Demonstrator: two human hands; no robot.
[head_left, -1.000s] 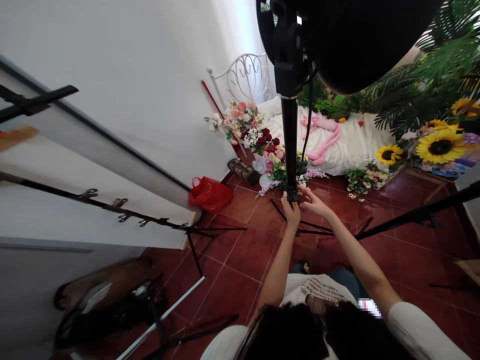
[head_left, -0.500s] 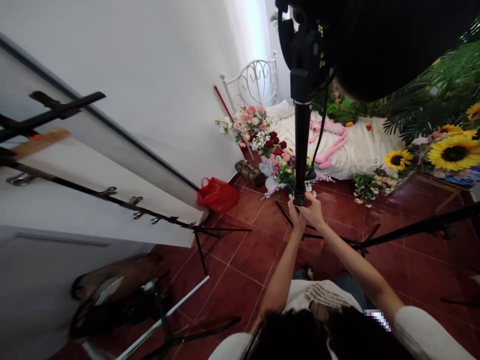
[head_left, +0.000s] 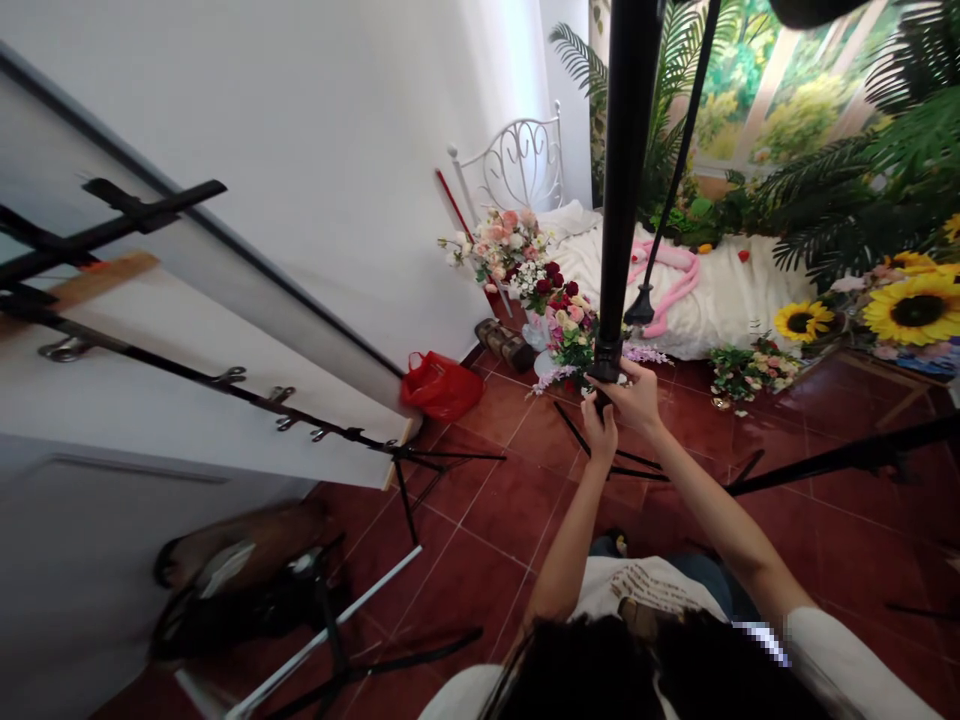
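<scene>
A black upright stand pole rises in front of me to the top edge of the view. My left hand is closed round the thinner pole just under a black collar. Higher up, my right hand grips at the collar, its fingers reaching round the lower part. A black cable with a thick end hangs beside the pole on the right. Part of the stand's dark legs shows on the floor below; my hands and arms hide some of it.
At the left, a black crossbar with clips holds a white backdrop. A red bag lies by the wall. Flowers and a bed with a white cover stand ahead. Another black pole slants in from the right.
The upper pole has risen, and the large black head on top has mostly left the view. My right hand has moved slightly up and right; more thin pole shows between my hands.
</scene>
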